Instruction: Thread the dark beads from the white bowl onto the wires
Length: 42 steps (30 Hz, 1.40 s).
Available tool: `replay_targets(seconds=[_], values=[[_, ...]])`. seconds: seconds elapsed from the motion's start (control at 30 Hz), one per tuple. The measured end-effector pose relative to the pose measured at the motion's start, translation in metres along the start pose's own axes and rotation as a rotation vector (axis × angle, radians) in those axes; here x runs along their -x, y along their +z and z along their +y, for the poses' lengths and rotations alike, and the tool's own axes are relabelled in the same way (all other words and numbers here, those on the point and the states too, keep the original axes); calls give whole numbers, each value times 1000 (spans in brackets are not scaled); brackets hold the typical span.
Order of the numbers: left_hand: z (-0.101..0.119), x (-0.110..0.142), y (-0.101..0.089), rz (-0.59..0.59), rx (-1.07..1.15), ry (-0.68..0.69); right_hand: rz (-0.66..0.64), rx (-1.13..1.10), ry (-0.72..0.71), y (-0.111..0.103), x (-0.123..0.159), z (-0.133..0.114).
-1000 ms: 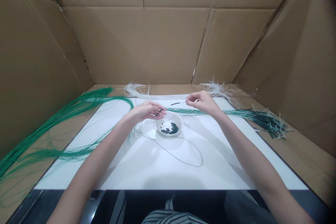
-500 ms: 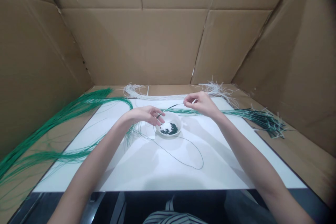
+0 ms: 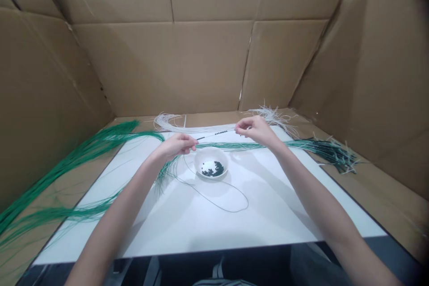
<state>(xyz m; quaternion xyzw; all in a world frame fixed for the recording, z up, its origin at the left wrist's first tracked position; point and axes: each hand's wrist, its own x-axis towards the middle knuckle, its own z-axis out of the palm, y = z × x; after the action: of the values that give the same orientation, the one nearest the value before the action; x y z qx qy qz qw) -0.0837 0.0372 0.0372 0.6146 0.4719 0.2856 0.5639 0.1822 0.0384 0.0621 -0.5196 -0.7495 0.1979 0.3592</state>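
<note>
So far, a short run of small dark beads (image 3: 214, 134) sits on the thin dark cord (image 3: 231, 211) held up between your 2 hands; they are too small to count exactly. Your right hand (image 3: 256, 129) is closed in a pinch, with thumb and fingertips gripping the cord just to the right of that run. Your left hand (image 3: 177, 145) is also curled shut, its fingertips closed on the cord at the other end of the taut span, though the fingers hide the exact grip.

From your left hand, the rest of the cord drops in a long slack loop onto the white board (image 3: 201, 228), passing in front of and below the white ceramic bowl (image 3: 195, 163). That bowl stands between your hands and just below them, apart from both. More loose dark beads (image 3: 211, 171) lie in a cluster inside it, so the beads on the cord are only part of those in view.

Beyond your right hand, a bundle of green strands (image 3: 318, 145) runs across the board, and white strands (image 3: 187, 128) curve past beyond both hands. Further green strands (image 3: 67, 165) spread out to the left of your left hand. Behind everything rises a cardboard wall (image 3: 134, 67).
</note>
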Motion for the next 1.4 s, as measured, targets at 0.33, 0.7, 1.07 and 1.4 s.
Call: replay_targets(seconds=[0.33, 0.7, 1.07, 1.4], values=[[13, 9, 21, 230, -219, 72, -168, -241, -27, 4, 2, -4], [13, 10, 35, 102, -211, 254, -212, -226, -140, 19, 6, -8], [4, 9, 55, 185, -331, 326, -240, -182, -237, 36, 16, -17], [8, 11, 57, 144, -363, 298, -341, -339, -91, 33, 13, -16]])
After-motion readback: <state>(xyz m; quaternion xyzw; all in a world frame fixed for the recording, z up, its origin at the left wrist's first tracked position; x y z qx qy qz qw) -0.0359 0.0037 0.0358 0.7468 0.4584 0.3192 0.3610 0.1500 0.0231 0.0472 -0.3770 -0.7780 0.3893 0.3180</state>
